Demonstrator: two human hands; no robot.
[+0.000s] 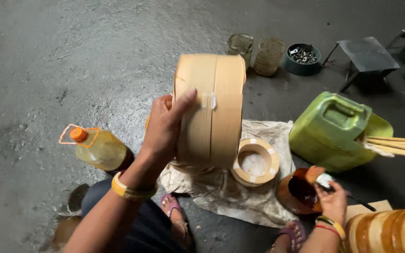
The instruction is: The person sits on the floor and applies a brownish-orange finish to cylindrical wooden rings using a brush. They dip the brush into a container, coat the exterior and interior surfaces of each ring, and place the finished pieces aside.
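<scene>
Head view: left hand (165, 124) grips paper coil (210, 110) aloft, right hand (332, 200) clasps brush (316, 175) over varnish bowl (296, 193); one-handed hold, coil may slip, drips likely.

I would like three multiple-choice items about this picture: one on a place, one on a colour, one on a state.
1. Where does the small coil ring lie?
A. on the cloth
B. on the green can
C. in the bowl of metal parts

2. What colour is the bottle cap?
A. blue
B. orange
C. white

3. How is the big wound coil held?
A. flat on the floor
B. lifted by the left hand
C. gripped by both hands

Answers: 1 A, it rests on the cloth. 2 B, the cap is orange. 3 B, the right hand holds a brush instead.
</scene>
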